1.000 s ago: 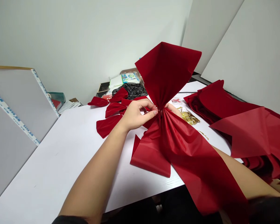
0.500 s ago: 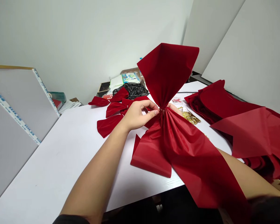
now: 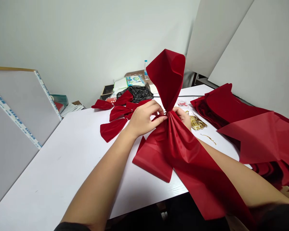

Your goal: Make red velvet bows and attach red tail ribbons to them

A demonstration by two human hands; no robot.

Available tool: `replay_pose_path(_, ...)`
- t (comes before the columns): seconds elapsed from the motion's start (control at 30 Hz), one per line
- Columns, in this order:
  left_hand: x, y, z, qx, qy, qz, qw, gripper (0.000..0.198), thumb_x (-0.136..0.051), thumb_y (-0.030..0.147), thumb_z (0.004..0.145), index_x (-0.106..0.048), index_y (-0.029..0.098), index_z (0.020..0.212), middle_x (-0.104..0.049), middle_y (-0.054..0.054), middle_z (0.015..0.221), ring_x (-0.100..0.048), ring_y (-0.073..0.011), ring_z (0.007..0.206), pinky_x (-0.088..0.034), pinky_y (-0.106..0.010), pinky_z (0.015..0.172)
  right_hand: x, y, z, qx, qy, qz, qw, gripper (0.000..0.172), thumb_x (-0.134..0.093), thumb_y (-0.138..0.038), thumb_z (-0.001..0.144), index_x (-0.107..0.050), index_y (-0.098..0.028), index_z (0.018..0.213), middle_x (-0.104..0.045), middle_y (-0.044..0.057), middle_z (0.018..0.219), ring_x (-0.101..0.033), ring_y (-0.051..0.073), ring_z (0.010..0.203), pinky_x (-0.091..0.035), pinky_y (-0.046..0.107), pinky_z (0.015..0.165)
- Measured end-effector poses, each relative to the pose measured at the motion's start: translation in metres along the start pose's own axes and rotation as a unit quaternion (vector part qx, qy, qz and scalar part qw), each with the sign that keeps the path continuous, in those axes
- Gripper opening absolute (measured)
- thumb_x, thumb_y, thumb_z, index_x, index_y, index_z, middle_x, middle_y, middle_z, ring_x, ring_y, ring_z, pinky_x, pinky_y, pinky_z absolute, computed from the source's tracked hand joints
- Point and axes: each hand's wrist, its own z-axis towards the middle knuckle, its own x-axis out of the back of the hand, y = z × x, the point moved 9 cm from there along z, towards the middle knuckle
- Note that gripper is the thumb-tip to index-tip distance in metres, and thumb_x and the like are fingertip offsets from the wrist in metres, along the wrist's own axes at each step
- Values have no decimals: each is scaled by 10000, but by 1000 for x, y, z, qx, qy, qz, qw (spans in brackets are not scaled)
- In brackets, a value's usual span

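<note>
The red ribbon [image 3: 183, 147] has narrowed at its top, showing more of the bottle [image 3: 145, 74] and right hand [image 3: 185, 118].

Illumination was bright and diffuse across the table [image 3: 62, 160] and wall [image 3: 86, 38]. A soft shadow lay below the ribbon [image 3: 186, 150], whose folds showed sheen. Wide-angle distortion stretched the forearms [image 3: 243, 179]; the lower right edge was dark and blurred.

1. Ribbon [image 3: 180, 141] over the worktop [image 3: 69, 154], at clock's centre.
2. Bows [image 3: 118, 113] on the worktop, 9 o'clock.
3. Bag [image 3: 136, 93] behind the bows, 10 o'clock.
4. Tie bundle [image 3: 197, 122], 3 o'clock; fabric stack [image 3: 250, 128] farther out.
</note>
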Motion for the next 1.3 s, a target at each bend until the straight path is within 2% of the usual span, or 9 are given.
replay_pose_path(0.1,0,2,0,-15,18,9,1000,155,-687,307,944,-667,184,852,-693,-47,925,-634,-154,798,-495,-272,740,6,-6,0,33,39,5,999,423,-845,-496,658,-546,-214,760,-621,4,760,-555,160,707,-486,287,658)
replay_pose_path(0.2,1,6,1,-23,18,4,1000,115,-682,261,927,-661,184,845,-687,-45,905,-636,-156,804,-509,-272,759,5,-9,0,43,37,0,998,413,-844,-477,662,-539,-208,736,-619,0,740,-550,153,692,-487,283,658)
replay_pose_path(0.4,0,8,1,-10,24,13,1000,120,-638,236,908,-623,188,800,-678,-44,834,-622,-161,758,-501,-278,720,5,-3,1,27,38,13,999,399,-834,-466,674,-537,-207,738,-611,-10,735,-540,147,694,-479,275,665)
replay_pose_path(0.63,-1,8,2,4,40,-49,998,111,-623,207,892,-620,180,784,-694,-45,821,-620,-155,741,-491,-278,706,8,13,3,-27,45,45,998,300,-814,-384,663,-600,-204,772,-635,-4,769,-523,140,721,-463,264,679)
replay_pose_path(0.77,-1,5,2,35,33,-90,995,102,-644,207,870,-621,174,777,-695,-30,801,-618,-139,722,-484,-259,685,5,22,3,-47,18,79,996,320,-805,-406,694,-566,-211,780,-611,-6,772,-503,137,710,-443,262,665)
replay_pose_path(0.93,-8,-11,1,133,26,-171,976,133,-702,245,826,-621,164,756,-694,-34,785,-592,-130,675,-455,-248,613,3,28,2,-62,5,82,995,327,-778,-443,739,-551,-224,827,-615,-6,794,-512,143,715,-455,276,687)
replay_pose_path(1.0,-11,-16,1,176,30,-215,960,151,-730,235,801,-616,157,740,-691,-36,760,-594,-125,651,-454,-246,599,4,23,2,-43,9,78,996,340,-796,-446,735,-562,-225,847,-636,-5,803,-541,149,724,-475,285,709)
replay_pose_path(1.1,-20,-20,-1,245,15,-304,921,129,-739,167,769,-620,147,725,-683,-32,701,-638,-134,657,-493,-249,632,2,8,2,31,-10,47,998,324,-805,-442,759,-594,-221,867,-665,3,826,-582,158,738,-495,293,717)
replay_pose_path(1.3,-43,-28,-19,408,-40,-494,767,105,-732,104,781,-636,113,741,-675,-43,711,-645,-98,623,-489,-204,606,7,-23,-4,233,-11,-89,968,107,-686,-297,893,-623,-216,862,-632,-3,784,-549,138,674,-422,269,630)
